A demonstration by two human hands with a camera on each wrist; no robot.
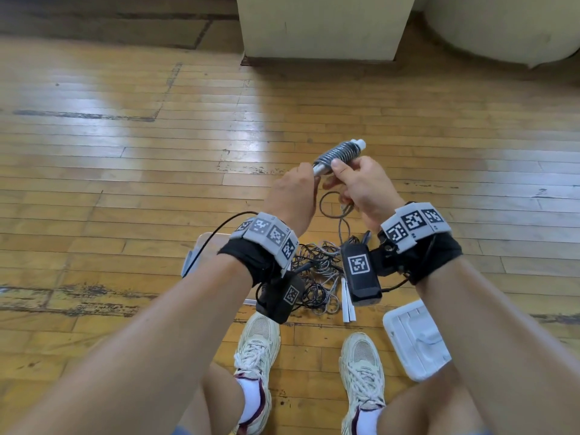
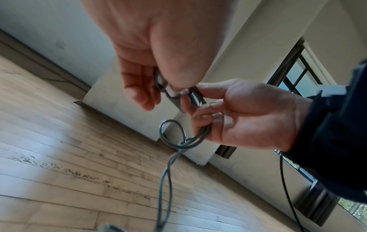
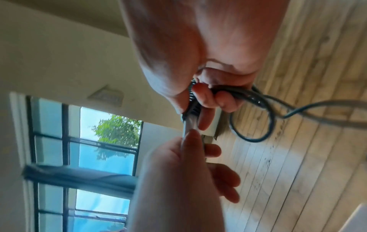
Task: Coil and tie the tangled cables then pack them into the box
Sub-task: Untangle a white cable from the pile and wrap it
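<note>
In the head view both hands hold up a white tube [image 1: 361, 143] with grey cable wound round it in a tight coil [image 1: 337, 155]. My left hand [image 1: 309, 177] pinches the tube's near end [image 2: 174, 93]. My right hand [image 1: 340, 174] grips the coil with the thumb on top, and its lower fingers curl round the loose cable [image 2: 204, 131]. That cable makes a loop [image 1: 332, 204] below the hands and drops to a tangled heap of cables [image 1: 317, 271] on the floor. The right wrist view shows the left hand's fingers [image 3: 190, 141] on the tube below the right hand [image 3: 210, 97].
A white box lid [image 1: 414, 340] lies by my right shoe. A clear box [image 1: 196, 252] sits on the floor, half hidden behind my left wrist. Two white sticks [image 1: 348, 304] lie beside the tangle. A pale pillar [image 1: 323, 26] stands ahead on the wooden floor.
</note>
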